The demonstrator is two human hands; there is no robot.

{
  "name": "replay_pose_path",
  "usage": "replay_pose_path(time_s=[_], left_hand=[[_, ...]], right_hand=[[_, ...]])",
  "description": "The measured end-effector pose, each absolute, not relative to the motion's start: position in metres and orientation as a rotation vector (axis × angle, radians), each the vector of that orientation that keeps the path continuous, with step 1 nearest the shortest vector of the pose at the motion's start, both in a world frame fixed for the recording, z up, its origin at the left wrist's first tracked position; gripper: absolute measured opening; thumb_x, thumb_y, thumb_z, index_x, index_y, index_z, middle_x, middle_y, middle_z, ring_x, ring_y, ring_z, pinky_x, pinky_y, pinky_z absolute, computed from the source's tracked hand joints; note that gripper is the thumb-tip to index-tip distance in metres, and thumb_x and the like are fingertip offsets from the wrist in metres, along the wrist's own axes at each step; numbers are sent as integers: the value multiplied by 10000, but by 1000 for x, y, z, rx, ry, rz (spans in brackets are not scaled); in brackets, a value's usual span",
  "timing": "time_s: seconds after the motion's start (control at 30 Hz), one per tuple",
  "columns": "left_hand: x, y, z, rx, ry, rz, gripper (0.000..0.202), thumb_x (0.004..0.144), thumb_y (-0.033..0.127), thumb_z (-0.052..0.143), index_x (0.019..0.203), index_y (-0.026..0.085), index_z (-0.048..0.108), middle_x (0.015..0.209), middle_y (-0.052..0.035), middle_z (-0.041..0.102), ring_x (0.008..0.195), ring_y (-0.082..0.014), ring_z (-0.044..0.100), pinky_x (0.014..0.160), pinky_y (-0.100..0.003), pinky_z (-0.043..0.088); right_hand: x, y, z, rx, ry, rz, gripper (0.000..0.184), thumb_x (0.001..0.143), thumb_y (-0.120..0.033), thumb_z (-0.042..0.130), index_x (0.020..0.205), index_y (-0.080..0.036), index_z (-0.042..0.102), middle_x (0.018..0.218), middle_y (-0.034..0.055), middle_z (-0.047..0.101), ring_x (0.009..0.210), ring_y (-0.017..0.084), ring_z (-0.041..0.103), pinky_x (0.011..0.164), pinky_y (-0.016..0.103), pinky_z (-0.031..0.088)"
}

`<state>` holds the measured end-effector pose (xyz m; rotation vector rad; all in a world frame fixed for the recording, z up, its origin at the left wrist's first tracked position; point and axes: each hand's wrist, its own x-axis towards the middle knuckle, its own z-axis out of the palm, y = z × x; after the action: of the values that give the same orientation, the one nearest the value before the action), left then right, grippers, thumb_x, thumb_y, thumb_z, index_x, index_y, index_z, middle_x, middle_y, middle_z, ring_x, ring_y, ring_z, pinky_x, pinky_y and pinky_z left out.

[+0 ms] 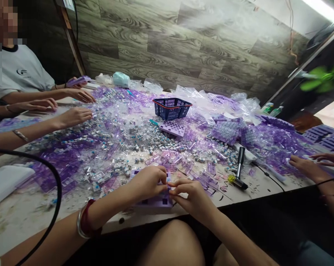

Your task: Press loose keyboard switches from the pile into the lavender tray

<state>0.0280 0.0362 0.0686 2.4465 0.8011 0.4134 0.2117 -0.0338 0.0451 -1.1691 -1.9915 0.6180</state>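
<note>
My left hand (147, 181) and my right hand (189, 195) meet at the near edge of the table over a purple keyboard plate (155, 201). Both hands have their fingers curled in a pinch at the plate's top edge. What the fingertips grip is too small to make out. A silver bangle and a red band circle my left wrist. Loose purple and clear key parts and small grey switches (122, 142) lie in heaps just beyond my hands.
A dark blue basket (171, 108) stands mid-table beside another purple plate (172, 129). A black tool with a yellow tip (238, 180) lies to my right. Other people's hands work at the left (72, 117) and right (308, 166). A black cable (56, 184) loops at left.
</note>
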Motion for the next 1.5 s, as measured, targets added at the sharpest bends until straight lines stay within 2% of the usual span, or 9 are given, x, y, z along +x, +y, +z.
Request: replay_pose_path(time_s=[0.07, 0.17, 0.3, 0.4, 0.67, 0.87, 1.07, 1.3, 1.5], left_hand=[[25, 38, 68, 2457, 790, 462, 27, 773, 165, 636, 762, 144, 624, 901, -47, 587, 797, -171, 561, 694, -247, 427], [21, 34, 68, 2471, 761, 496, 308, 768, 257, 654, 1041, 142, 570, 1094, -107, 558, 989, -242, 536, 847, -340, 447], [23, 21, 70, 2592, 747, 380, 712, 663, 356, 741, 1267, 141, 430, 1188, -123, 535, 1105, -298, 459, 973, -449, 380], [26, 14, 67, 2642, 791, 359, 695, 637, 352, 749, 1230, 129, 465, 1170, -125, 538, 1105, -310, 444, 1012, -490, 326], [32, 6, 70, 2619, 908, 640, 639, 610, 317, 714, 1192, 176, 491, 1166, -99, 542, 1077, -302, 449, 952, -446, 362], [37, -4, 74, 2584, 885, 894, 688, 603, 404, 745, 1202, 192, 481, 1213, -82, 535, 1088, -279, 448, 986, -425, 326], [35, -4, 71, 2608, 864, 911, 734, 576, 273, 719, 1249, 202, 434, 1252, -87, 507, 1110, -290, 431, 975, -412, 321], [36, -6, 72, 2594, 892, 879, 602, 645, 262, 694, 1191, 212, 446, 1224, -77, 526, 1106, -281, 432, 970, -400, 308], [35, -4, 71, 2605, 950, 828, 571, 651, 222, 683, 1169, 194, 446, 1211, -78, 528, 1114, -286, 424, 972, -414, 299]], right_hand=[[211, -37, 45, -1194, -1991, 562, 134, 810, -129, 602, 775, -191, 715, 984, 83, 703, 905, 200, 674, 827, 311, 530], [212, -37, 46, -1263, -1889, 587, 84, 799, -199, 626, 810, -193, 709, 1035, 86, 691, 941, 218, 660, 848, 349, 537], [214, -33, 49, -1533, -1582, 869, 230, 761, -350, 662, 868, -147, 659, 883, 89, 676, 689, 188, 660, 518, 265, 561], [211, -31, 50, -1569, -1511, 1051, 279, 750, -401, 654, 858, -146, 623, 762, 45, 633, 571, 148, 609, 404, 218, 509], [204, -30, 50, -1499, -1330, 1350, 526, 753, -580, 601, 1033, -139, 537, 578, -35, 542, 412, 113, 529, 382, 218, 469], [199, -33, 54, -1161, -1388, 1416, 382, 770, -452, 660, 1002, -149, 625, 898, 35, 637, 820, 167, 625, 699, 244, 512], [196, -38, 64, -1132, -1300, 1547, 444, 796, -440, 618, 1152, -183, 543, 897, 28, 627, 701, 145, 618, 514, 204, 472], [197, -46, 61, -1440, -1414, 994, 363, 764, -349, 644, 1022, -179, 453, 686, -14, 588, 592, 141, 564, 517, 230, 430], [199, -49, 63, -1478, -1600, 648, 114, 817, -291, 539, 820, -184, 579, 883, 56, 568, 811, 176, 543, 547, 230, 418]])
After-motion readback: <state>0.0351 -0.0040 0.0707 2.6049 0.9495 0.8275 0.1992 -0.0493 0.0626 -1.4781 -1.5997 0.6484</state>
